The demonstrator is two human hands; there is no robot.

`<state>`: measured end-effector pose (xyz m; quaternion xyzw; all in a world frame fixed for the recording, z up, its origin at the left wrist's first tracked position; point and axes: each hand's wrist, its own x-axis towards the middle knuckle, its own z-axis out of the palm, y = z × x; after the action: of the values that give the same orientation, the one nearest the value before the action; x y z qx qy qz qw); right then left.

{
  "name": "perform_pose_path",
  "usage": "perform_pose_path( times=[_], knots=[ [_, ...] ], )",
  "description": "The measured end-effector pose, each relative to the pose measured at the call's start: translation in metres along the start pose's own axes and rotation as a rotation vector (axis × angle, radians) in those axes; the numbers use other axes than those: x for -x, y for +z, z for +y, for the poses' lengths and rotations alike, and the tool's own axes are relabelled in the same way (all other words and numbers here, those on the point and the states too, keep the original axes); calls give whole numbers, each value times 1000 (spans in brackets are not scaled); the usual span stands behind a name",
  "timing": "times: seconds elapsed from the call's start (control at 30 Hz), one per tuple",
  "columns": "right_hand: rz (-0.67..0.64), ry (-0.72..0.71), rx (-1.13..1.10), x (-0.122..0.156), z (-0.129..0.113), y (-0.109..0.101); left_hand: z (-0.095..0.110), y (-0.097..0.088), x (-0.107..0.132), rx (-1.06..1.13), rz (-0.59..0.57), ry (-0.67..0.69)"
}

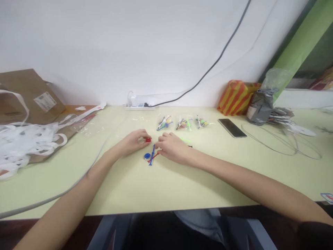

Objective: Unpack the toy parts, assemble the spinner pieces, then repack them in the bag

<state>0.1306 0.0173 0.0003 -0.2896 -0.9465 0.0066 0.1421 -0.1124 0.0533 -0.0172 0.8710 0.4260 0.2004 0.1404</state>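
My left hand [135, 140] pinches a small red round piece [148, 140] between thumb and fingertips, just above the table. To its right, my right hand [170, 147] is bent low with curled fingers; what they hold, if anything, is hidden. Beside those fingertips lies a blue plastic rod [152, 155], crossed by a red rod [152, 159] whose upper end reaches my right thumb. A blue round disc [147, 156] lies left of the rods. Behind my right hand, a bright green strip [185, 140] and a dark piece [190, 146] show in part.
Several bundles of coloured plastic parts [184, 123] lie along the back. A phone [232, 127], a striped bag [235, 97] and a grey bag [261, 106] are at right. White strips [18, 142] and a cardboard box [28, 93] crowd the left. A cable [85, 170] passes near my left arm.
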Motion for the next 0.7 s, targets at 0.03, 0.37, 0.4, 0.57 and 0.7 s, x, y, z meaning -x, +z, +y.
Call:
perform_pose_path(
  times=[0.03,0.37,0.4,0.57,0.7],
  knots=[
    [-42,0,-6,-8,1,4,0,0,1,4,0,3],
    [45,-126,-132,-23,33,-3,8,-1,1,-67,186,80],
    [83,-138,-100,-21,37,-9,10,-1,0,-65,216,87],
    [267,-95,-2,1,55,-28,30,5,-4,-10,217,127],
    [388,38,-68,29,54,-25,49,17,-8,29,102,180]
  ],
)
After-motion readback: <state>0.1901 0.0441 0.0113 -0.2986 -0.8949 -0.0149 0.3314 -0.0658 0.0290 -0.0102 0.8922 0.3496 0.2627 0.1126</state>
